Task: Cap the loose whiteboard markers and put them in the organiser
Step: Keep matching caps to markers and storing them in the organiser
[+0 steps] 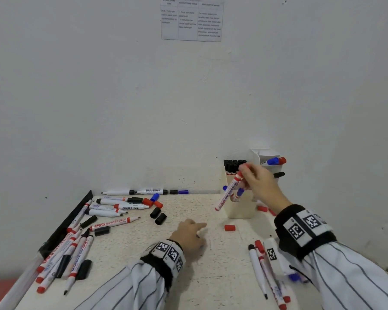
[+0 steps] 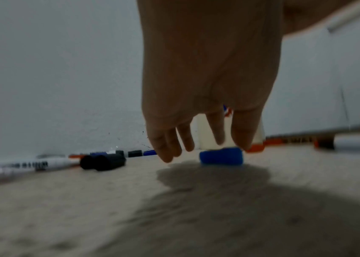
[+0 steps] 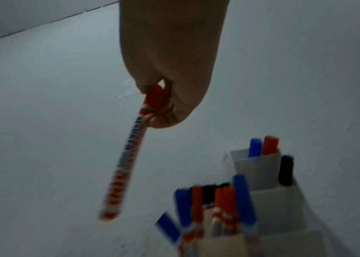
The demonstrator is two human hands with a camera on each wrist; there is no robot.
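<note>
One capped red marker (image 1: 230,190) pinched in right-hand fingers (image 1: 248,173) over organiser (image 1: 242,210); left fingers (image 1: 198,225) loosely spread.

— What have you logged apart from the job items?

— I count four entries. One: tabletop (image 1: 143,253), pale, speckled surface, set against the wall. Two: wall (image 1: 99,97), plain white, a few small dark specks low down near the tabletop's far edge. Three: printed sheet (image 1: 191,20), fixed high on the wall, ruled into columns of small text; I cannot read it from my feed. Four: black strip (image 1: 65,224), running along the tabletop's left edge.

— Anything past that edge?

— A patch of red (image 1: 0,289) at the lower left corner, below the tabletop. Blurred; I cannot tell what it is.
</note>
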